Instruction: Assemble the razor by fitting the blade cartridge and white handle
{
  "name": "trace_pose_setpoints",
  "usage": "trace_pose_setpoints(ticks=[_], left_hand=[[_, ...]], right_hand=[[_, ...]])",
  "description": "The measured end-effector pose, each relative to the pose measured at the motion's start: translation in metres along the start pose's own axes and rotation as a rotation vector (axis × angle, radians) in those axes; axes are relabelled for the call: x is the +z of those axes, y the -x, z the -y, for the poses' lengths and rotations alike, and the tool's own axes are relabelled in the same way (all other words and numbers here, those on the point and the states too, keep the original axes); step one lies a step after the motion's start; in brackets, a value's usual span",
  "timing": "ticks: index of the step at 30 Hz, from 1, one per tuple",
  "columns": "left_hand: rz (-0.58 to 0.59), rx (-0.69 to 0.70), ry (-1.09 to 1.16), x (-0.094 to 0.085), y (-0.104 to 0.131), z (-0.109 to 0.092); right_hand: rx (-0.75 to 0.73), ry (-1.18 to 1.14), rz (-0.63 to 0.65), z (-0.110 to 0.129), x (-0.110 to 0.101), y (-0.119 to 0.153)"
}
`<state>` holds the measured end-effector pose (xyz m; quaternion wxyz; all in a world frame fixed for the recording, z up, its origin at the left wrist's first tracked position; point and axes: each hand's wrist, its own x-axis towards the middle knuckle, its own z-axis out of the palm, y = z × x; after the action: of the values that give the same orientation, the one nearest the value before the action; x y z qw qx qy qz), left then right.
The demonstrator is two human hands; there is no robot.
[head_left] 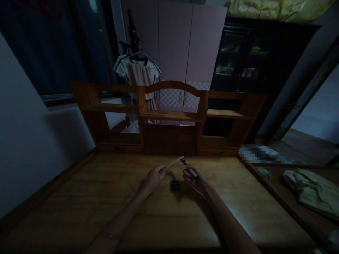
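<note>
Black and small, the case (175,185) lies on the wooden table (127,215), between and below the left hand (156,177), gripping a pale stick (174,162), and the right hand (194,178), gripping a razor (191,170).

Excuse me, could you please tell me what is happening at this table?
A person's left hand holds a thin pale strip, and the right hand grips a small razor-like tool. The strip's far end and the tool's head appear to meet above the table, near a small dark object.
</note>
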<state>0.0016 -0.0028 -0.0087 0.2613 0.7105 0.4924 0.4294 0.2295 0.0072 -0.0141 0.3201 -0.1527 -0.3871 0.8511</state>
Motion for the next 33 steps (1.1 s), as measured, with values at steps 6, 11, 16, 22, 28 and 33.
trace_pose_setpoints(ticks=[6,11,16,22,28,33], left_hand=[[-0.074,-0.019,-0.004,-0.006,-0.001,0.004],[-0.031,0.004,-0.033,-0.003,0.0,0.004],[-0.099,-0.026,-0.019,-0.004,0.0,0.005],[-0.048,0.008,0.004,0.001,0.001,0.001],[-0.085,-0.036,0.036,-0.003,-0.001,0.001],[0.012,0.035,0.107,0.001,0.003,-0.015]], right_hand=[[-0.04,0.012,-0.014,0.004,0.008,0.002],[-0.04,0.002,-0.007,0.004,0.01,0.003],[-0.04,-0.069,0.007,0.004,0.008,0.002],[-0.056,-0.097,-0.019,0.004,0.011,0.002],[-0.079,-0.13,-0.056,0.004,0.015,0.002],[-0.113,-0.142,-0.083,0.003,0.014,0.002]])
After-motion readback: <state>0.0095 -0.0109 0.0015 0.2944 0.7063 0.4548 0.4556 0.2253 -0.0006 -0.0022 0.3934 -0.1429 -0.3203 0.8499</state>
